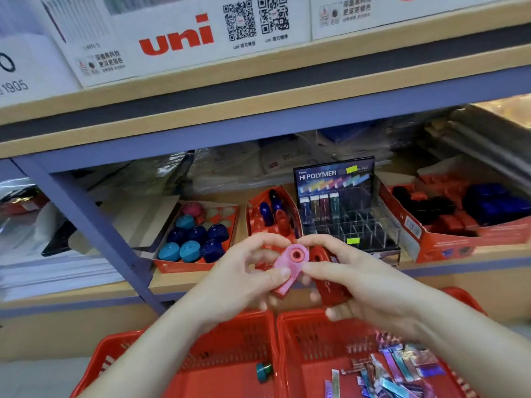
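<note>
Left hand point(244, 271), head view: we see it pinch the pink plastic piece point(290, 264) between thumb and forefinger at its lower left, with the other fingers curled behind. Right hand point(359, 280) grips the same piece from the right, thumb on its edge and forefinger arched over the top, beside the red ring round its hole. The lower fingers of this hand curl round a red plastic piece point(330, 285), which lies just behind and right of the pink one. We note the pink piece held in the air between both hands, in front of the shelf edge point(86, 291) and above the meeting walls of two red baskets. Left basket point(230, 343) holds a teal round item point(263, 372) near its right wall. Right basket point(313, 337) holds scattered shiny packets point(402, 372). On the shelf behind stand a red tray point(184, 267) of blue and teal round items and a Hi-Polymer display point(336, 196).
</note>
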The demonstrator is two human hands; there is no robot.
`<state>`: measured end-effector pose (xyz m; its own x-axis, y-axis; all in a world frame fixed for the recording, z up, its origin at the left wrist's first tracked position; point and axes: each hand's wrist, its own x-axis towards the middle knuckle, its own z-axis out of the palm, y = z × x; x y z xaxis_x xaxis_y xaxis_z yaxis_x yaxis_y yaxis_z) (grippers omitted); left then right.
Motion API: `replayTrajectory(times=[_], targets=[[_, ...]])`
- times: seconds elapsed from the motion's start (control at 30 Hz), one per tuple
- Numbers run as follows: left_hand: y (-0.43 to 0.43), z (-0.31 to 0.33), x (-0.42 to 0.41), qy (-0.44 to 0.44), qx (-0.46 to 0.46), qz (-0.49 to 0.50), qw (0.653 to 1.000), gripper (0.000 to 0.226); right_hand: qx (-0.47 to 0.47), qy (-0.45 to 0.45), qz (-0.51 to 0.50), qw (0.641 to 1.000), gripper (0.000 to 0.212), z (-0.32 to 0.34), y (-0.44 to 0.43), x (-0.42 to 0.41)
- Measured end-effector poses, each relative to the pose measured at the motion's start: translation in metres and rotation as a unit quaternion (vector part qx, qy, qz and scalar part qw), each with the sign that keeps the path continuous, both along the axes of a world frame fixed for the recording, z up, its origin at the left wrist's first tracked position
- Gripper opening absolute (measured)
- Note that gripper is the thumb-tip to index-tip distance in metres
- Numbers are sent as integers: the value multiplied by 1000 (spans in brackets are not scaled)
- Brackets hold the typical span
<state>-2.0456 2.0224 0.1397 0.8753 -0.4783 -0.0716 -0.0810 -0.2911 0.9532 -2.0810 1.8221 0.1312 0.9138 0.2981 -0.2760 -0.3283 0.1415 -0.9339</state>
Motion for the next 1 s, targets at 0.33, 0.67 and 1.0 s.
replayTrajectory(times=[0.33, 0.67, 1.0], targets=[[-118, 24, 7, -142, 31, -10, 989, 39, 150, 5, -209, 966, 41, -2, -86, -18], [-222, 11, 85, -275, 170, -6, 946, 30, 41, -23, -384, 922, 47, -6, -204, -18], [-258, -5, 101, -229, 300, -104, 920, 39, -9, -18, -421, 907, 40, -19, -234, -9]])
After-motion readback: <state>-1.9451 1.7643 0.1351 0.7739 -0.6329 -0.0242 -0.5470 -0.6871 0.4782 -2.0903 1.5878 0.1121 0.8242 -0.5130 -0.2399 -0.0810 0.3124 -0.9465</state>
